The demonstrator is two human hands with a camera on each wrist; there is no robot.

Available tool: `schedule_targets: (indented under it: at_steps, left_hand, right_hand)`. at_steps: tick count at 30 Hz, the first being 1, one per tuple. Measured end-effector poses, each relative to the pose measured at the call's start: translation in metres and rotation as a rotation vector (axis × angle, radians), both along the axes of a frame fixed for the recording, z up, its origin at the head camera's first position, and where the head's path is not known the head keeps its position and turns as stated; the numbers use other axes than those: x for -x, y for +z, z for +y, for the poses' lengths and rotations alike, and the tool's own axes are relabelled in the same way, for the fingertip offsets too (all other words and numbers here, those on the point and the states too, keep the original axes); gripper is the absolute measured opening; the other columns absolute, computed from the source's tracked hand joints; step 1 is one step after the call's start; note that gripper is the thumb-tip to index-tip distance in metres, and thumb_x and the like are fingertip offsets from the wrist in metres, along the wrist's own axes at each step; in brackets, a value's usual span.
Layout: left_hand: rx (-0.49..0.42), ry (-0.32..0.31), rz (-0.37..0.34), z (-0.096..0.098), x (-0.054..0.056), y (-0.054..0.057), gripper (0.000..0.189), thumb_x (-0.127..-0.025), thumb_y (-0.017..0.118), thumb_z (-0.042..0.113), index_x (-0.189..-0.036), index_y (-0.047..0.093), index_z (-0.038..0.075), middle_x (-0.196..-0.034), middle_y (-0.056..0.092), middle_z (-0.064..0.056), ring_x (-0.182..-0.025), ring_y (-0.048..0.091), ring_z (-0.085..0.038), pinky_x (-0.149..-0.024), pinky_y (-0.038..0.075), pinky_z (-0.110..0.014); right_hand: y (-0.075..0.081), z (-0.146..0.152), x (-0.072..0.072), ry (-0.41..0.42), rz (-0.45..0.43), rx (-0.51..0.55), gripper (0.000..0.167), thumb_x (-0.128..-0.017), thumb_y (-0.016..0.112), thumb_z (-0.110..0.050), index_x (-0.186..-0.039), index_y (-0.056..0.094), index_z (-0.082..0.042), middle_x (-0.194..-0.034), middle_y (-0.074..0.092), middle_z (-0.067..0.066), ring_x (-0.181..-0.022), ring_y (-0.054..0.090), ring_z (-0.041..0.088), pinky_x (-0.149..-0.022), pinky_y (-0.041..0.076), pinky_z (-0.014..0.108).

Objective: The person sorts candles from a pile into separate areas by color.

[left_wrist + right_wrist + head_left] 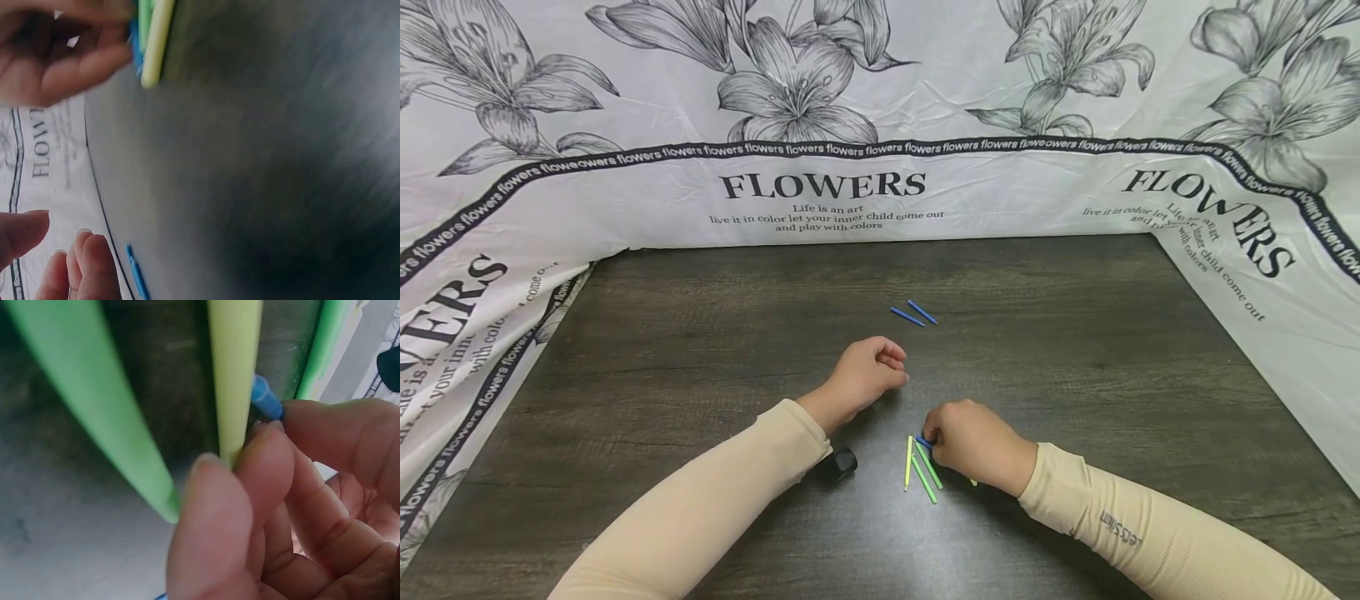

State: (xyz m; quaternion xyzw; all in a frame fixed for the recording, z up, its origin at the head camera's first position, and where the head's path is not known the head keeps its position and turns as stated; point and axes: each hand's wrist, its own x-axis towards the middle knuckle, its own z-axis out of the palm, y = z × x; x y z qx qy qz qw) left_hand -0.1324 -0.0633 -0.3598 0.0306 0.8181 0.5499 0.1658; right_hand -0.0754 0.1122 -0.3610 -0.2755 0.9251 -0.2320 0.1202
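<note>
Fingertips [270,459] of the right hand [973,440] pinch a slim blue stick [269,402], left hand [867,373] loosely curved over woodgrain tabletop [700,333].

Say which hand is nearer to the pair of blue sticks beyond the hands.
Left. The left hand is just short of the blue pair, not touching it; the right hand is farther back toward the person, beside the green sticks.

Head view looks forward-down from above; wrist views — left turned sideways, right closest — share sticks [103,412].
</note>
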Motion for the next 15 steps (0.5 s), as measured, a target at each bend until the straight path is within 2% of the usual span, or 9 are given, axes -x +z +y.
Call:
schedule_targets:
  at_steps: [2,6,15]
  left_hand:
    - [-0.007,-0.014,-0.009,0.001,-0.005,-0.003,0.027,-0.081,0.066,-0.001,-0.108,0.062,-0.002,-0.095,0.064,-0.008,-0.082,0.059,-0.017,-0.068,0.049,-0.027]
    - [-0.001,-0.041,-0.022,0.003,-0.013,-0.007,0.027,-0.080,0.065,-0.002,-0.107,0.063,-0.001,-0.093,0.063,-0.007,-0.077,0.057,-0.015,-0.064,0.046,-0.025]
    - [0.027,-0.070,-0.037,0.005,-0.030,-0.015,0.026,-0.077,0.064,-0.004,-0.103,0.063,-0.001,-0.090,0.062,-0.007,-0.074,0.055,-0.015,-0.064,0.047,-0.025]
  right_hand:
    - [0.000,0.000,0.000,0.003,0.003,-0.001,0.030,-0.067,0.057,0.011,-0.059,0.047,-0.017,-0.056,0.028,-0.011,-0.050,0.024,0.003,-0.049,0.020,0.019]
    - [0.001,0.000,-0.001,0.000,-0.003,-0.001,0.030,-0.068,0.057,0.011,-0.060,0.048,-0.016,-0.057,0.026,-0.011,-0.051,0.022,0.004,-0.049,0.019,0.020]
    - [0.000,0.001,0.000,0.006,-0.024,0.016,0.025,-0.071,0.059,0.011,-0.065,0.056,-0.013,-0.055,0.034,-0.010,-0.048,0.027,0.003,-0.048,0.023,0.019]
